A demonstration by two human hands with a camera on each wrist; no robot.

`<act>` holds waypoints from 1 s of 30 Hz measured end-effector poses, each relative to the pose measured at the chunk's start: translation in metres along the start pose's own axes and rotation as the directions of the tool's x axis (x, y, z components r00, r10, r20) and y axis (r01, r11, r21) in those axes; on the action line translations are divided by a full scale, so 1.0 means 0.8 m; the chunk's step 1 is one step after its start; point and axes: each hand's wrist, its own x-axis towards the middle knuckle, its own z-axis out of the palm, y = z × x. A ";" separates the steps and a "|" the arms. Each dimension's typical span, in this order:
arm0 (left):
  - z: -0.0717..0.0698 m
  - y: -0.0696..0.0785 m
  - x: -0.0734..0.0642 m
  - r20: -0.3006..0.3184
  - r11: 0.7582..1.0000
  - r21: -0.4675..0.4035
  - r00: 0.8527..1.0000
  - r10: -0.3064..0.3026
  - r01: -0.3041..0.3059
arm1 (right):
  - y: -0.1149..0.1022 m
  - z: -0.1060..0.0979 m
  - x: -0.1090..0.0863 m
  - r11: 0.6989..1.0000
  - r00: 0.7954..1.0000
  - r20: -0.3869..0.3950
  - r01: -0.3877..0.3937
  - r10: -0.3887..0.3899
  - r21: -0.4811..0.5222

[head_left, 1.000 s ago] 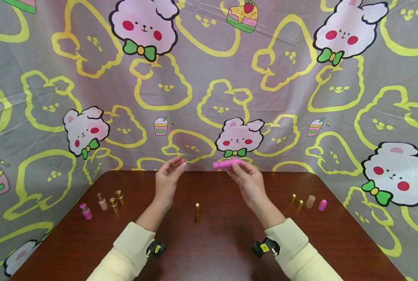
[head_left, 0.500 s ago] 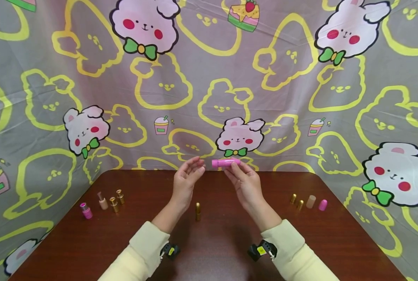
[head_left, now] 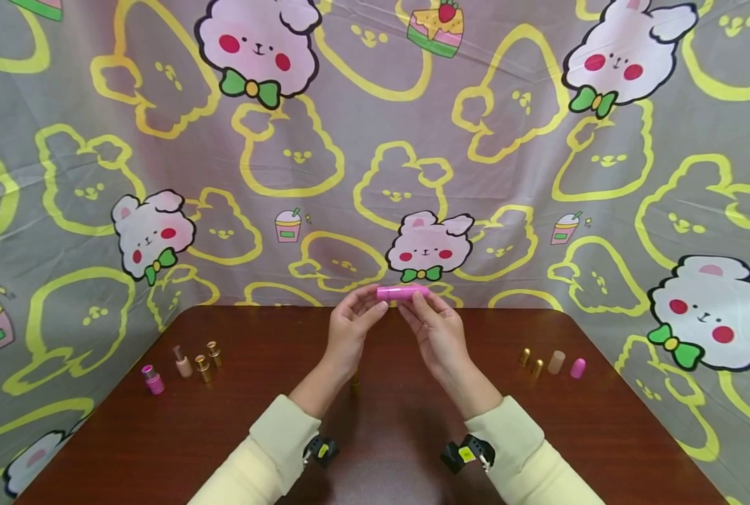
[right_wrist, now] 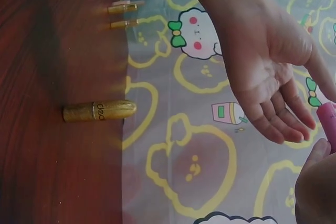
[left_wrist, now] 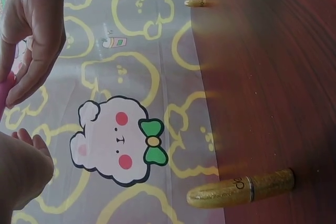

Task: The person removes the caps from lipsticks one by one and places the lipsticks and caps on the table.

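Note:
A pink lipstick (head_left: 402, 292) is held level above the far part of the table in the head view. My right hand (head_left: 439, 335) pinches its rounded right end between thumb and fingers. My left hand (head_left: 348, 330) has its thumb and fingertips at the other end, the thumb along the lower edge and the fingers behind. In the right wrist view the left hand (right_wrist: 268, 61) shows its palm, the remaining fingers loosely bent below the lipstick (right_wrist: 328, 121). A gold lipstick (left_wrist: 241, 188) stands upright, capped, on the table; my left hand mostly hides it in the head view.
On the left stand an uncapped pink lipstick (head_left: 153, 379), a beige tube with a wand-like top (head_left: 182, 362) and two uncapped gold ones (head_left: 204, 368). On the right are two gold caps (head_left: 537, 367), a beige cap (head_left: 556, 362) and a pink cap (head_left: 578, 368). A patterned curtain (head_left: 507, 175) surrounds the table.
My left hand has moved right to the left end of the pink lipstick and now covers most of the standing gold one. The right hand has stayed nearly still, holding the pink lipstick.

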 end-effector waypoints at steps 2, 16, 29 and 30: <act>0.002 0.000 0.000 0.000 1.000 -0.004 1.000 0.001 -0.001 | 0.001 0.000 -0.001 1.000 1.000 0.006 0.004 -0.004 0.007; 0.008 -0.003 0.002 -0.014 1.000 -0.021 1.000 0.005 -0.005 | 0.004 0.004 -0.003 1.000 1.000 0.011 0.011 -0.011 0.011; 0.008 -0.003 0.001 -0.028 0.999 -0.041 1.000 -0.011 0.010 | 0.004 0.004 -0.006 1.000 1.000 -0.003 0.008 -0.008 0.000; 0.009 -0.004 0.001 -0.028 0.999 -0.046 1.000 -0.010 0.009 | 0.004 0.004 -0.006 1.000 1.000 -0.001 0.009 -0.009 -0.001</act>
